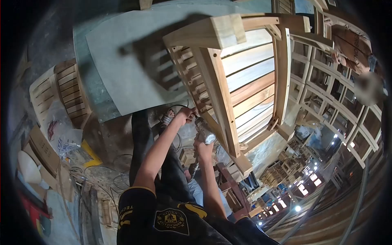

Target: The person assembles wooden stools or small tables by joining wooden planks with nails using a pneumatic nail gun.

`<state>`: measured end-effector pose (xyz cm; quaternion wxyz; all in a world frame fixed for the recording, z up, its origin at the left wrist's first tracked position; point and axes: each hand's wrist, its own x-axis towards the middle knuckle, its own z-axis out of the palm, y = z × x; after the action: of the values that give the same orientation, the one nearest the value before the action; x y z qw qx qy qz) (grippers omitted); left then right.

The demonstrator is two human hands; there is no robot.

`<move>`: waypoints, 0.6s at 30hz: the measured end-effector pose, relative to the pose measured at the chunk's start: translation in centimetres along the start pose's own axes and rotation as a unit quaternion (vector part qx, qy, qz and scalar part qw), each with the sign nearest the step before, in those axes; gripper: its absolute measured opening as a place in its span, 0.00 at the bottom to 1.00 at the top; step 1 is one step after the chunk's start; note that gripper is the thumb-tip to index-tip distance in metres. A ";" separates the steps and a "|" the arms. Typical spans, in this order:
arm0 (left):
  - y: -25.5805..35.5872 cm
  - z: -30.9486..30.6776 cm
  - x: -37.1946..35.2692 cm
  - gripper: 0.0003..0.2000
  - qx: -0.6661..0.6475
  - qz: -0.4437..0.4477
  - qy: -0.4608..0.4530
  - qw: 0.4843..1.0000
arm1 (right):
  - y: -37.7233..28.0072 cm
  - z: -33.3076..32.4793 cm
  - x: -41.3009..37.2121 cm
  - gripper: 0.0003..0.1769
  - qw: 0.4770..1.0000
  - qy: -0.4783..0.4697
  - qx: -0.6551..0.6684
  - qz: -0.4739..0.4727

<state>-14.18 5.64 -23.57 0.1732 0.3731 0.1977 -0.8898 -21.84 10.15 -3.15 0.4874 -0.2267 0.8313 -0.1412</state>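
A slatted wooden chair or bench frame (226, 102) lies tipped over on the worktable, its slats facing right. My right hand (203, 149) is wrapped round the handle of a silver pneumatic drill (205, 132), with its nose toward the lower rail of the frame. Beside the drill's tip, my left hand (186, 115) is at the frame's near edge with its fingers pinched together. Anything between those fingers is too small or hidden to make out.
A grey sheet (118, 53) covers the worktable. Another slatted wooden piece (67, 90) stands at left, near a plastic bag (61, 134) and cardboard (43, 149). Hoses trail over the floor. Stacked wooden frames (326, 90) and another person (353, 49) are at right.
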 end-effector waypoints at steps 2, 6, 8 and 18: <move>-0.3 0.7 0.8 0.16 0.001 -0.004 -0.047 0.999 | 1.3 -0.1 0.7 0.06 0.999 0.022 0.024 -0.012; -3.0 1.8 4.9 0.12 -0.069 -0.001 -0.080 0.994 | 3.4 0.4 2.6 0.03 0.994 0.071 0.064 0.046; -4.8 0.6 6.8 0.12 -0.083 0.053 -0.084 0.992 | 3.9 1.1 3.7 0.03 0.984 0.114 0.114 0.077; -3.9 0.8 5.9 0.17 0.235 0.411 -0.093 0.876 | 3.0 2.2 6.0 0.03 0.978 0.121 0.141 0.093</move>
<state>-20.36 7.70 -26.51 0.4478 0.3658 -0.2054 -0.7896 -23.18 9.62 -10.08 0.4215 -0.0585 0.8734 -0.2369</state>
